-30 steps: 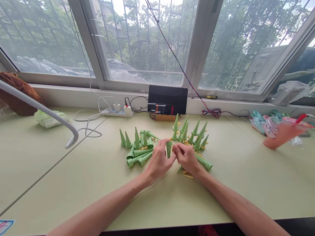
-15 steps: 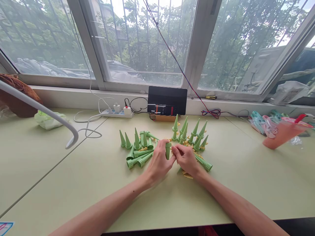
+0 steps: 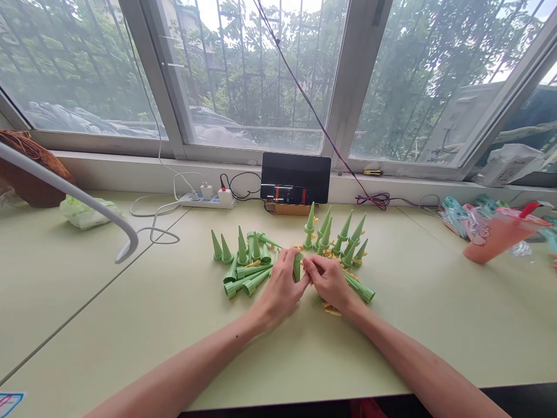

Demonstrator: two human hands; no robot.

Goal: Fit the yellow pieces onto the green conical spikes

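With the held cone as the clock's centre and twelve towards the window, a green cone (image 3: 297,268) is held by the left hand (image 3: 281,285), wide end up and narrowing downwards. The left fingers are curled around it, parted only by about its width. By the right hand (image 3: 331,283), thumb and fingertips are brought together in a pinch just beside the cone, at about three o'clock; whether a small part is gripped there cannot be told.

The step in hand is judged to be close fingertip work at the side of the cone, perhaps the fitting of a small yellow piece. For the next move, a steady left hold and a small, well-aligned push or turn by the right fingertips seem to be called for, with the narrow cone kept from twisting.

Loose green cones (image 3: 256,283) are spread from eight to ten o'clock, some upright, some lying. Standing cones (image 3: 325,233), with yellow bits near their collars, are grouped from one to two o'clock. Yellow pieces (image 3: 333,312) are seen between four and five, on the table (image 3: 278,360).
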